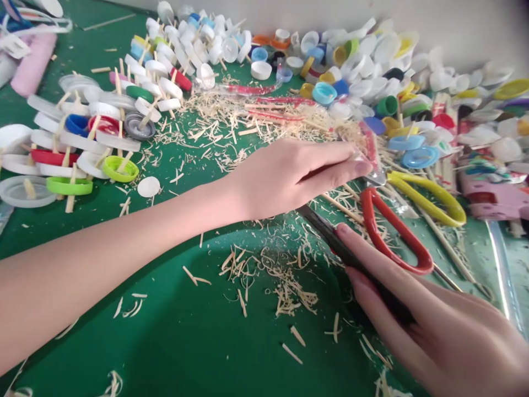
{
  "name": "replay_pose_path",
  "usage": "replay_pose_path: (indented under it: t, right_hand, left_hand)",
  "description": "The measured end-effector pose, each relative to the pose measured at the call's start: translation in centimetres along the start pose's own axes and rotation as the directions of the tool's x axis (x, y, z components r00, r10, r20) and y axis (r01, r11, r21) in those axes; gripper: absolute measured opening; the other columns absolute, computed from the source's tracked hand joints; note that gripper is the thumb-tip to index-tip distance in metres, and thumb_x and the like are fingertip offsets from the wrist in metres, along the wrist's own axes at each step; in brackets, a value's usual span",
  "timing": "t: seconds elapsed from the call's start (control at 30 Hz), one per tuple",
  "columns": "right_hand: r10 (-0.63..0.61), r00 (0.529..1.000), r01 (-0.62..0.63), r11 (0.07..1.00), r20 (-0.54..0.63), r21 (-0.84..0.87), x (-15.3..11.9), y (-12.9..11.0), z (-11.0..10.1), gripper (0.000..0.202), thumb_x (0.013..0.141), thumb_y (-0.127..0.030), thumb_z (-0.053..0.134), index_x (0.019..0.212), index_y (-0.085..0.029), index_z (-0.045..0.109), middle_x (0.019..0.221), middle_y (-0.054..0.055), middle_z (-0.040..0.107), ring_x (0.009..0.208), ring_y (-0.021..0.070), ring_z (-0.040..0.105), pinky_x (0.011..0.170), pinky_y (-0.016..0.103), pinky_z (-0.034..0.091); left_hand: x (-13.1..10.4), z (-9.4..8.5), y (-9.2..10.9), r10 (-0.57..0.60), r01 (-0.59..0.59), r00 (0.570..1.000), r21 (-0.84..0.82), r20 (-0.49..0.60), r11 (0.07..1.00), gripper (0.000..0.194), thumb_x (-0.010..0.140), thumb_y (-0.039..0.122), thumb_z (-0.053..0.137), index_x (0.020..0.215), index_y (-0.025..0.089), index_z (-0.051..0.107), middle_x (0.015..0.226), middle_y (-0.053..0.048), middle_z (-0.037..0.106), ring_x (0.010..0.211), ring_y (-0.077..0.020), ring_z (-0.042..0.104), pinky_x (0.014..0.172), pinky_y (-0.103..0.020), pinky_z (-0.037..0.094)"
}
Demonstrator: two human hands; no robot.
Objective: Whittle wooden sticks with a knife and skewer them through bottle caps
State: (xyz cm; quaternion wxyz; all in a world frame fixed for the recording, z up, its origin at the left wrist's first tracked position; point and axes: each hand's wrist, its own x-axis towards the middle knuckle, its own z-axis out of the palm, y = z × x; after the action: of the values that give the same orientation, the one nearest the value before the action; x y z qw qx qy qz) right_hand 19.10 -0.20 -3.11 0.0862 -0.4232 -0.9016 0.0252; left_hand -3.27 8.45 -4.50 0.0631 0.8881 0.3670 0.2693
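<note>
At the far left, a pink cylinder (35,63) lies on the green table (173,342), and nearer the viewer sits a cluster of plastic bottle caps, many pierced by wooden sticks. Among them, a translucent cap (14,193) has a stick stub in its middle, and a lime green cap (119,168) and a grey cap (139,128) are each crossed by a stick. A small white disc (149,187) lies beside the left forearm. The left hand (297,176) reaches across with fingers close together, its fingertips right by the scissors; whether they pinch anything cannot be told. Wood shavings (295,300) lie below it. The right hand (438,320) is clasped around a black-handled tool (326,234), the far end of which is hidden under the left hand. The step in hand seems to be work at that hidden end, or a reach past it; a careful next move would call for a firm right grip and left fingers clear of any edge. Farther right lie scissors (397,231) with red and yellow handles, a clear wrapper (367,146) with red markings, contents unclear, more heaped caps, and a pink spotted box (491,207) with colourful pieces at its top.
</note>
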Motion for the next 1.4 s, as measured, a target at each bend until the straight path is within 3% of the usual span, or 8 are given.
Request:
replay_pose_path:
  t: [0.13,0.33,0.5,0.7,0.9,1.17,1.3,1.4]
  right_hand:
    - [-0.016,0.999,0.018,0.999,0.052,-0.033,-0.2,0.0,-0.2,0.053,0.096,-0.029,0.037,0.148,-0.03,0.028,0.046,-0.011,0.046,0.029,0.0104,0.04,0.042,0.022,0.042]
    - [-0.047,0.998,0.046,0.999,0.039,0.025,0.2,-0.2,-0.4,0.049,0.096,-0.028,0.036,0.145,-0.03,0.032,0.058,-0.008,0.058,0.039,0.0078,0.05,0.038,0.019,0.039]
    - [-0.001,1.0,0.001,1.0,-0.001,0.025,0.1,0.0,-0.3,0.051,0.095,-0.028,0.039,0.145,-0.031,0.032,0.068,-0.006,0.064,0.041,0.0089,0.052,0.043,0.021,0.044]
    - [-0.02,0.999,0.021,1.0,0.042,-0.015,-0.3,0.0,-0.4,0.051,0.095,-0.029,0.039,0.146,-0.029,0.031,0.043,-0.009,0.044,0.04,0.0119,0.053,0.046,0.02,0.045]
    - [-0.033,0.999,0.032,0.999,0.044,0.017,0.0,-0.1,-0.5,0.049,0.096,-0.029,0.037,0.145,-0.033,0.032,0.056,-0.009,0.058,0.041,0.0086,0.053,0.039,0.02,0.04]
    - [0.011,0.999,-0.016,0.989,-0.04,-0.148,-0.6,0.5,0.2,0.054,0.095,-0.03,0.04,0.147,-0.035,0.028,0.049,-0.008,0.045,0.036,0.0134,0.044,0.04,0.027,0.036]
    - [0.021,1.0,-0.023,0.994,-0.015,-0.107,-0.6,0.5,0.0,0.053,0.096,-0.032,0.04,0.147,-0.037,0.026,0.046,-0.009,0.038,0.031,0.012,0.035,0.041,0.025,0.039]
    - [0.019,1.0,-0.019,0.998,-0.005,-0.068,-0.2,0.2,-0.2,0.052,0.095,-0.031,0.039,0.146,-0.035,0.03,0.045,-0.009,0.039,0.035,0.0125,0.043,0.041,0.024,0.04]
  left_hand:
    - [0.0,-0.1,0.0,0.029,-0.03,0.999,0.121,0.015,0.992,0.077,0.086,0.036,-0.013,0.076,0.007,0.057,0.065,0.003,0.044,0.062,-0.0002,0.061,0.055,-0.013,0.03]
    - [0.1,0.1,-0.1,0.022,-0.019,1.0,0.13,-0.022,0.991,0.067,0.092,0.04,0.0,0.072,0.008,0.055,0.063,0.005,0.047,0.062,-0.0003,0.061,0.056,-0.012,0.033]
    - [0.1,-0.2,0.2,0.002,-0.006,1.0,0.201,0.02,0.98,0.079,0.087,0.038,-0.013,0.066,0.006,0.056,0.063,0.004,0.048,0.062,0.0,0.063,0.055,-0.012,0.032]
    - [0.2,-0.5,0.5,0.024,-0.046,0.997,0.285,0.078,0.957,0.082,0.08,0.033,-0.021,0.062,0.005,0.054,0.066,0.003,0.05,0.062,-0.0012,0.064,0.052,-0.012,0.03]
    - [0.1,-0.3,0.3,0.023,-0.024,1.0,0.229,0.007,0.973,0.074,0.086,0.038,-0.01,0.064,0.007,0.053,0.062,0.004,0.049,0.062,-0.0007,0.063,0.053,-0.01,0.033]
    - [0.3,-0.6,0.5,-0.002,-0.027,0.996,0.329,0.087,0.944,0.081,0.078,0.033,-0.023,0.063,0.006,0.052,0.067,0.002,0.05,0.065,-0.0024,0.066,0.051,-0.011,0.03]
    - [0.3,-0.7,0.7,-0.022,-0.013,0.995,0.349,0.097,0.937,0.083,0.076,0.032,-0.025,0.064,0.005,0.052,0.068,0.003,0.049,0.066,-0.0017,0.066,0.052,-0.009,0.027]
    - [0.3,-0.6,0.7,-0.044,0.024,0.997,0.303,0.061,0.953,0.081,0.078,0.035,-0.022,0.064,0.005,0.052,0.065,0.005,0.047,0.065,-0.0009,0.065,0.053,-0.009,0.028]
